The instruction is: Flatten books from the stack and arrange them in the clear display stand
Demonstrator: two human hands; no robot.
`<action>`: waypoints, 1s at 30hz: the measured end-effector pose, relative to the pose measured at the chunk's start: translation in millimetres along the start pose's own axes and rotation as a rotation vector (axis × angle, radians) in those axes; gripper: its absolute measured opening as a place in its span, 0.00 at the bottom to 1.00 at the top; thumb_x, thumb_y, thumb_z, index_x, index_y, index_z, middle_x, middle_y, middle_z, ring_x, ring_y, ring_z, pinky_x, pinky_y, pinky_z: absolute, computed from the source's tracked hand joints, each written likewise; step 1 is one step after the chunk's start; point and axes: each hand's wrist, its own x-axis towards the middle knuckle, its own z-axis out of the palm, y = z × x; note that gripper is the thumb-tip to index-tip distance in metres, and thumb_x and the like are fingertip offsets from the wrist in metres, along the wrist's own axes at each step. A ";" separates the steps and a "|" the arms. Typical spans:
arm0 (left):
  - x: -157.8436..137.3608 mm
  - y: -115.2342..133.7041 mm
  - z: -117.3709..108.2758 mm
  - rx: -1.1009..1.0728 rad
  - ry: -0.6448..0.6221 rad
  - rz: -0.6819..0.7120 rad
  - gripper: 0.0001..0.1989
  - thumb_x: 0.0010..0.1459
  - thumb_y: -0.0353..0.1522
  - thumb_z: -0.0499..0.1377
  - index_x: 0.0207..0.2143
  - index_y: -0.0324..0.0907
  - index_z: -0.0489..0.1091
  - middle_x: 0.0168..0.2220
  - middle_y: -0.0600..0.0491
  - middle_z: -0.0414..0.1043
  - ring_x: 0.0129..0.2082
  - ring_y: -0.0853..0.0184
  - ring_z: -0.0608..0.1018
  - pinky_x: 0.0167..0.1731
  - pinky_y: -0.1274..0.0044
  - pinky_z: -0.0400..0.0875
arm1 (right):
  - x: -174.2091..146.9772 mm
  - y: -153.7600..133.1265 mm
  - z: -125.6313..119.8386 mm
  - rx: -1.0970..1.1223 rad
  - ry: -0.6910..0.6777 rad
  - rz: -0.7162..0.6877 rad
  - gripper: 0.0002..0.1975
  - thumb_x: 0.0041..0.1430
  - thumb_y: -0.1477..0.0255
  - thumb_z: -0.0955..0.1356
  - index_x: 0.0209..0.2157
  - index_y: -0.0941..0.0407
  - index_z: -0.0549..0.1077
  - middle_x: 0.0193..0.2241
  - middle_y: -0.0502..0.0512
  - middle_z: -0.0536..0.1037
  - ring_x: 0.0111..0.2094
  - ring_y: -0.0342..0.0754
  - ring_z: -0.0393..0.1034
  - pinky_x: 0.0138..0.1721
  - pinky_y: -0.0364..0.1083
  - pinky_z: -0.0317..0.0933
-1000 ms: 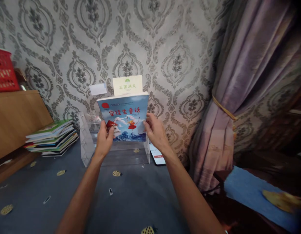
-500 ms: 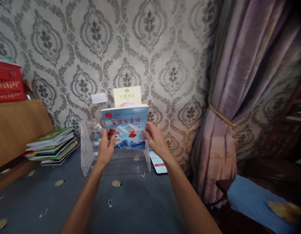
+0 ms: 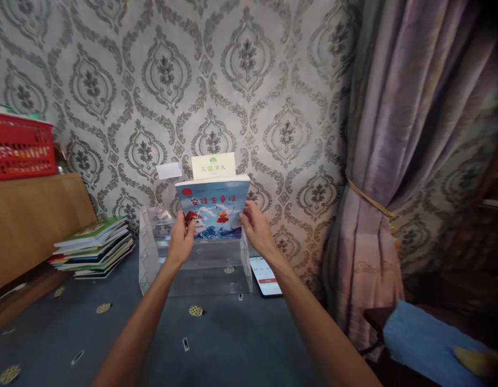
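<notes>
While two hands hold one blue book (image 3: 218, 232) before the upper part of the rack (image 3: 148, 255), its front cover faces the wearer, upright or nearly so. The left hand (image 3: 181, 239) pinches the book's left edge, thumb on the cover and the other fingers at the edge and mostly hidden behind it. The right hand (image 3: 259, 228) pinches the right edge, thumb at the border, fingers bent around the side. Whether the book touches the rack is unclear.

One rack, clear and stepped, stands on the table (image 3: 220, 352). One cream book (image 3: 214, 166) stands behind the blue one, only its top showing above the rack. One white card (image 3: 168, 171) also shows above the rack, to the left of the cream book.

Just right of the rack lies one phone (image 3: 266, 277), its screen lit and partly covered by the right forearm. Left of the rack is one stack (image 3: 95, 250) of many thin books, too tightly layered to count. Farther left of the rack is one wooden cabinet (image 3: 39, 220), with one red basket (image 3: 21, 145) on top. Well right of the rack hang one purple curtain (image 3: 363, 242), gathered by one yellow tie (image 3: 369, 199), and, lower down, one blue cloth (image 3: 424, 341).
</notes>
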 end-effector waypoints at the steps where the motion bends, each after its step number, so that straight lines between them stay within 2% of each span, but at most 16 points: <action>1: 6.2 2.0 0.5 -0.001 0.000 0.018 0.11 0.64 0.41 0.56 0.42 0.44 0.61 0.36 0.51 0.74 0.31 0.65 0.79 0.28 0.75 0.76 | 5.4 -1.7 -1.7 -0.002 0.008 -0.008 0.17 0.65 0.66 0.62 0.53 0.52 0.68 0.36 0.57 0.79 0.36 0.54 0.73 0.40 0.54 0.71; 6: 37.4 24.6 -1.4 0.035 -0.024 0.153 0.09 0.65 0.38 0.54 0.43 0.44 0.61 0.41 0.49 0.75 0.34 0.64 0.80 0.28 0.77 0.75 | 28.6 -14.7 -12.1 0.040 0.056 -0.049 0.16 0.65 0.65 0.62 0.52 0.52 0.67 0.39 0.57 0.78 0.37 0.54 0.74 0.39 0.54 0.74; 10: 51.8 38.2 -4.9 0.110 -0.022 0.225 0.07 0.64 0.36 0.54 0.43 0.45 0.60 0.39 0.50 0.75 0.34 0.64 0.80 0.31 0.75 0.74 | 35.5 -19.6 -17.8 0.085 0.077 -0.072 0.14 0.65 0.65 0.62 0.50 0.52 0.66 0.39 0.56 0.78 0.35 0.52 0.74 0.37 0.53 0.75; 15: 48.3 31.8 -4.3 0.133 -0.072 0.125 0.06 0.64 0.35 0.54 0.41 0.45 0.60 0.37 0.52 0.75 0.28 0.66 0.79 0.27 0.76 0.74 | 30.9 -16.0 -20.7 0.016 0.019 -0.015 0.13 0.63 0.65 0.63 0.49 0.52 0.66 0.35 0.54 0.77 0.32 0.51 0.74 0.35 0.52 0.74; 20: 50.0 28.9 -6.5 0.089 -0.070 0.104 0.07 0.63 0.35 0.54 0.43 0.45 0.61 0.37 0.52 0.75 0.32 0.65 0.80 0.27 0.77 0.75 | 33.1 -19.0 -20.6 0.026 -0.025 -0.041 0.12 0.64 0.64 0.63 0.47 0.52 0.67 0.33 0.53 0.76 0.30 0.50 0.72 0.35 0.52 0.74; 26: 78.9 44.7 -12.5 0.028 -0.027 0.279 0.12 0.64 0.39 0.56 0.47 0.43 0.62 0.40 0.48 0.74 0.39 0.61 0.81 0.29 0.76 0.78 | 56.5 -36.6 -23.0 0.031 0.055 -0.148 0.12 0.66 0.63 0.62 0.49 0.51 0.65 0.37 0.55 0.76 0.35 0.52 0.74 0.38 0.54 0.74; 30: 98.7 47.5 -13.0 0.006 0.047 0.371 0.15 0.64 0.43 0.59 0.46 0.43 0.63 0.39 0.49 0.73 0.37 0.63 0.80 0.30 0.76 0.79 | 71.5 -46.8 -23.8 0.029 0.090 -0.213 0.09 0.67 0.65 0.61 0.48 0.50 0.65 0.37 0.55 0.76 0.36 0.54 0.75 0.39 0.55 0.73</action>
